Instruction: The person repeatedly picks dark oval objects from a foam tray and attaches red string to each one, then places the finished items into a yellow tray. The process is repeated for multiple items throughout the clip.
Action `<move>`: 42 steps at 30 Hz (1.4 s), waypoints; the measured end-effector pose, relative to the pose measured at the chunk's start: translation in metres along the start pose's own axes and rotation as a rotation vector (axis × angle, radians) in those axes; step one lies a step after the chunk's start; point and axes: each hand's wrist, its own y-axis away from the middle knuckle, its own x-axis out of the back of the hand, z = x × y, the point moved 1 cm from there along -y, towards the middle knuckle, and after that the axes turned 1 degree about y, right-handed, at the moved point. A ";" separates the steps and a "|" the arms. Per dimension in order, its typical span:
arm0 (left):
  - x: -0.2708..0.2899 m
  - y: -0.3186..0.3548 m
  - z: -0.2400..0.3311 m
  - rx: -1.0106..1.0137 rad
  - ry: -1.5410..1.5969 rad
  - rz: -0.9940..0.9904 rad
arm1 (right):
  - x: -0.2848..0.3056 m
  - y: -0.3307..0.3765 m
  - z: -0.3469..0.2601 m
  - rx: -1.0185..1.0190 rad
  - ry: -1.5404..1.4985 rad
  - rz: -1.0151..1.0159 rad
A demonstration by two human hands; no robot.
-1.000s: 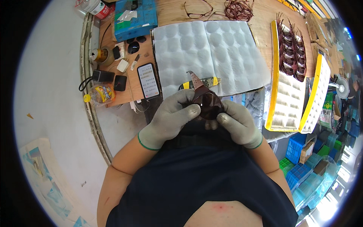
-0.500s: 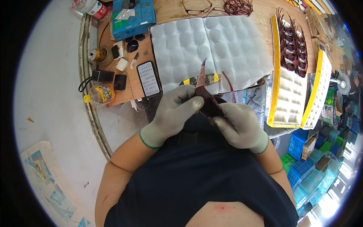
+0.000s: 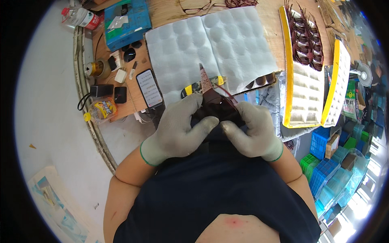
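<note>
Both my hands wear pale grey knit gloves with green cuffs. Between them, in front of my chest, is a pair of dark sunglasses (image 3: 219,106) with speckled reddish-brown temples, one of which points away from me. My left hand (image 3: 176,127) grips the left side of the frame, thumb along its near edge. On the opposite side, my right hand (image 3: 253,131) holds the frame between its thumb and fingers. The gloves hide parts of the frame. Just beyond lies a white padded sheet (image 3: 178,48), with a black-and-yellow strip-like object (image 3: 192,90) on its near edge.
A phone (image 3: 149,88) lies left of the sheet, near a blue box (image 3: 126,24), loose dark lenses (image 3: 129,54) and a bottle (image 3: 85,18). At right stands a yellow-edged compartment tray (image 3: 304,95) with several reddish-brown frames (image 3: 308,38). Blue crates (image 3: 324,166) stand lower right.
The sunglasses have turned so more of the dark lens surface shows. My thumbs have come closer together along the near edge. The whole view has shifted slightly.
</note>
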 end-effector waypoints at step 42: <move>-0.040 -0.056 -0.106 0.099 -0.936 0.094 | 0.053 -0.078 0.180 -0.269 0.805 -0.080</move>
